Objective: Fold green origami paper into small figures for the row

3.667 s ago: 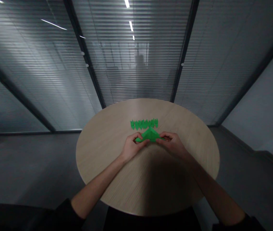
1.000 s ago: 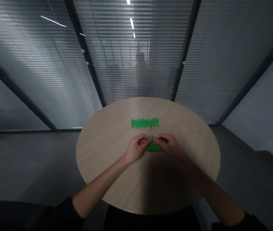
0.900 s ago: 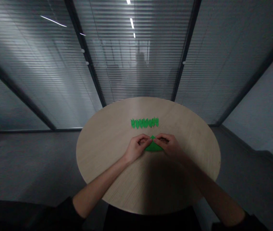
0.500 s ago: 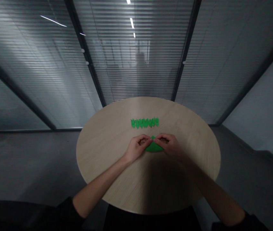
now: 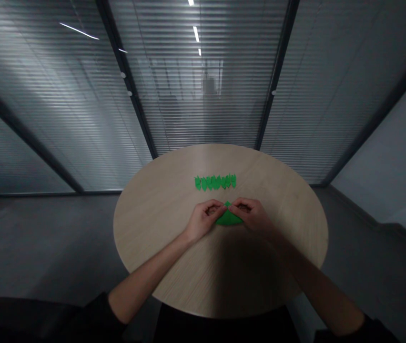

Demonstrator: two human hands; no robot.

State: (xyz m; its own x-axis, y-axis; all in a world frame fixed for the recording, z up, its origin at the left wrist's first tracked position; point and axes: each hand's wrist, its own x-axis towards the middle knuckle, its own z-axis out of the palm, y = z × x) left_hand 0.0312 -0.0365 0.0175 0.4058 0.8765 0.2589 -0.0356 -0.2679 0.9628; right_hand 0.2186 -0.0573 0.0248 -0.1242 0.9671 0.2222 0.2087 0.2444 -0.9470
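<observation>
Atop the round counter [image 5: 153, 205], left hand [image 5: 203, 217] and right hand [image 5: 253, 213] pinch green paper [image 5: 229, 219] near its tip, presumably for alignment.

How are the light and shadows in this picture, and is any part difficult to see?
In the head view throughout: dim overall; a dark shadow lies on the round table, nearer than the green sheet; bright streaks show over the blinds; details of the green pieces behind are too small to tell.
</observation>
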